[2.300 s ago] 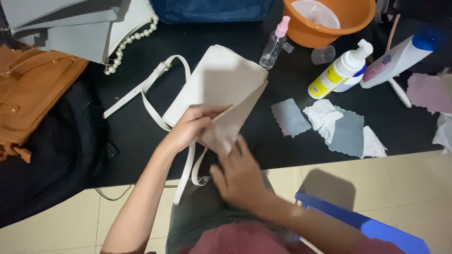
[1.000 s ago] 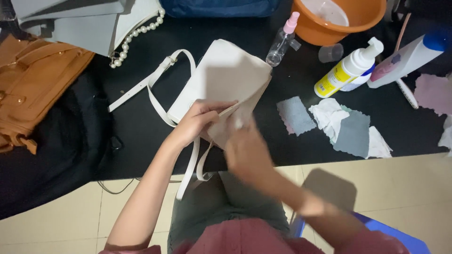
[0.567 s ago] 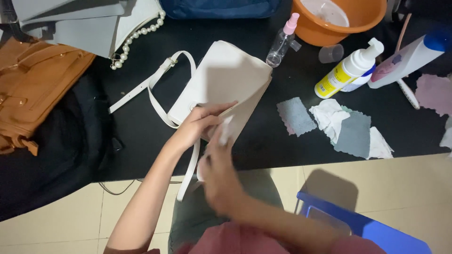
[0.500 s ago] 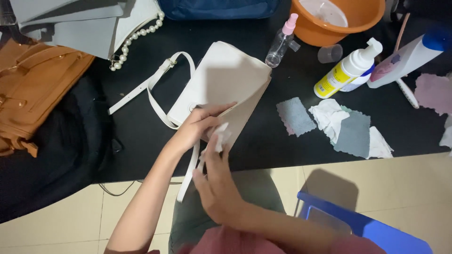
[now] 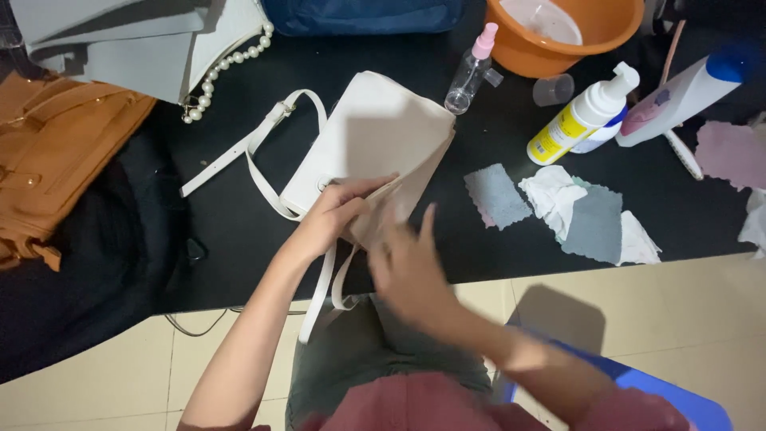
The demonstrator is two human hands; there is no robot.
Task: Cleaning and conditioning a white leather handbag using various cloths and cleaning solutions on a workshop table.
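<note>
The white bag (image 5: 375, 148) lies slantwise on the black desk (image 5: 239, 231), its long axis running from near left to far right, with the left hand (image 5: 335, 214) clamped on its near edge and the right hand (image 5: 407, 259) (blurred, fingers spread) just beside it, nearer the body.

A bag-cleaning workbench: a black table (image 5: 239, 231) holds handbags at nine to eleven o'clock, an orange basin (image 5: 558, 48), spray bottle (image 5: 471, 68) and cloths (image 5: 594, 223) at one to three o'clock.
</note>
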